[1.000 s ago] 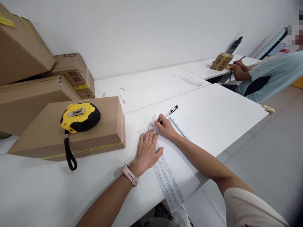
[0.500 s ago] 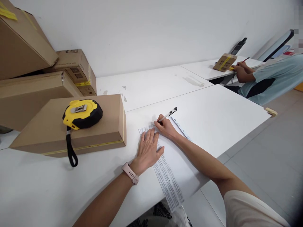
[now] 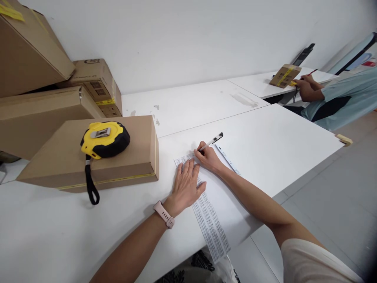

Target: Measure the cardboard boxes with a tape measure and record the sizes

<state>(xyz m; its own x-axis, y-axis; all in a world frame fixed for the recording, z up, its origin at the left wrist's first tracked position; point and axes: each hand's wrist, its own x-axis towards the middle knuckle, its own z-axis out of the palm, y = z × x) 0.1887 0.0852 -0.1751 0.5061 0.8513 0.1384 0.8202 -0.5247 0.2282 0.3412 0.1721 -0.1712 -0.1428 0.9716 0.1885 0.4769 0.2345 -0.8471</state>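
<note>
My left hand point(image 3: 187, 185) lies flat with fingers stretched out on a sheet of paper point(image 3: 212, 224) covered in columns of small handwriting. The sheet's lower end hangs over the table's front edge. Just right of its upper end, my right hand point(image 3: 208, 157) is closed around a pen point(image 3: 214, 139), tip down at the sheet; the tip itself is hidden by the fingers. Partly under my right forearm, a pale printed strip point(image 3: 228, 159) shows. A yellow and black tape measure point(image 3: 105, 139) with a black wrist strap rests on a closed cardboard box point(image 3: 138, 157) to the left.
More cardboard boxes point(image 3: 35, 125) are stacked at the far left against the wall. At the right, another person point(image 3: 338, 98) holds a small taped box point(image 3: 285, 76) and a red pen at a farther table. The white table point(image 3: 282, 145) has its right edge near that person.
The view has shifted slightly, so everything sits a little to the right. Both hands keep nearly the same place on the sheet, and the pen stays in my right hand.
</note>
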